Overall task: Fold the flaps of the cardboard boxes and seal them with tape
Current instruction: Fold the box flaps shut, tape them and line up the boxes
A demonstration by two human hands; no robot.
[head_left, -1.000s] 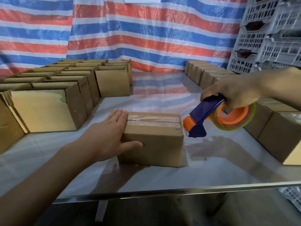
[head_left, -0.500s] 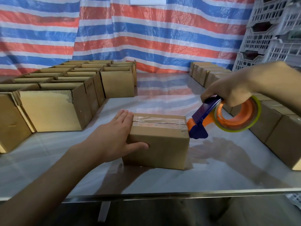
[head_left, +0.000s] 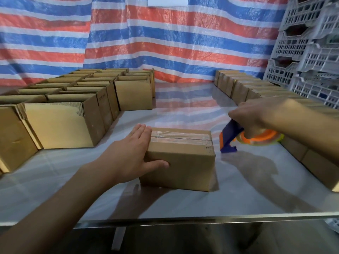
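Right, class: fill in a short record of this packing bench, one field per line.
Centre: small brown cardboard box, flaps shut, clear tape along the seam
Left hand: flat fingers on the box's left end, thumb on its front
Right hand: grips blue and orange tape dispenser just right of the box, not touching it
Far left: open-topped cardboard boxes
Far right: row of closed cardboard boxes
Surface: shiny steel table

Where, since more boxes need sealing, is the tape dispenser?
In the head view, right of centre: the right hand grips the tape dispenser just right of the taped box.
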